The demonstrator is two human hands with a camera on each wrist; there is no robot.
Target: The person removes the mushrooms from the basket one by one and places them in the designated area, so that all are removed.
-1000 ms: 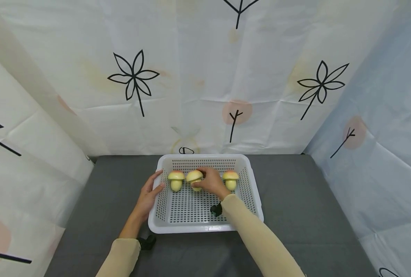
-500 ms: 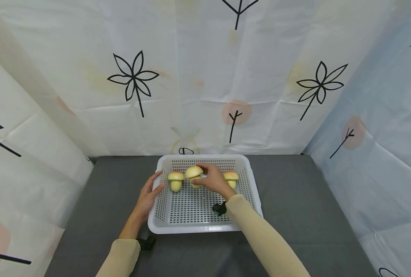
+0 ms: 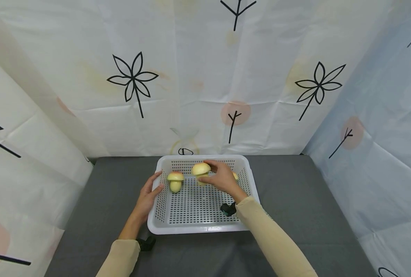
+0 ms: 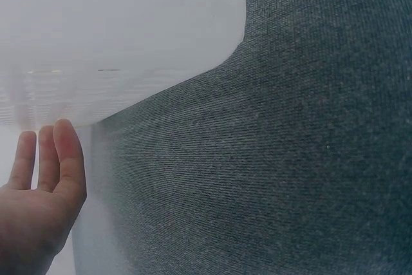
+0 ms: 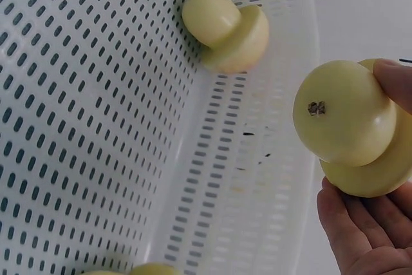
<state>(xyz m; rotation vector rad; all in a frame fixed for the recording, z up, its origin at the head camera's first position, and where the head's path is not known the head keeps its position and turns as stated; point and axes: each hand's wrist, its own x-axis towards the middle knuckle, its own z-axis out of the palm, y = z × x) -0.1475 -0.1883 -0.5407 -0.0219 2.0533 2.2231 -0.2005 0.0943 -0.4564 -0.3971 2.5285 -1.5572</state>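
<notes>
Between thumb and fingers my right hand (image 3: 224, 180) grips a yellow toy mushroom (image 3: 200, 169) by its cap side, raised over the back of a white plastic basket (image 3: 195, 230). The right wrist view shows the mushroom's rounded stem end with a small dark mark. A second mushroom (image 3: 175, 182) with a reddish cap top leans at the basket's back left. Most of a third mushroom (image 3: 236, 176) is hidden behind the right hand. My left hand (image 3: 146, 199) rests at the basket's left rim; its extended fingers (image 4: 69, 146) reach up against the outer wall.
The basket stands on a dark grey cloth-covered table (image 3: 295, 200). Behind and at both sides hangs a white curtain (image 3: 191, 77) printed with black plant drawings. Black wrist devices (image 3: 228, 209) are strapped below both hands.
My right hand has lifted the middle mushroom and carried it up and to the right, now covering most of the right-hand mushroom. The left hand stays at the rim.
</notes>
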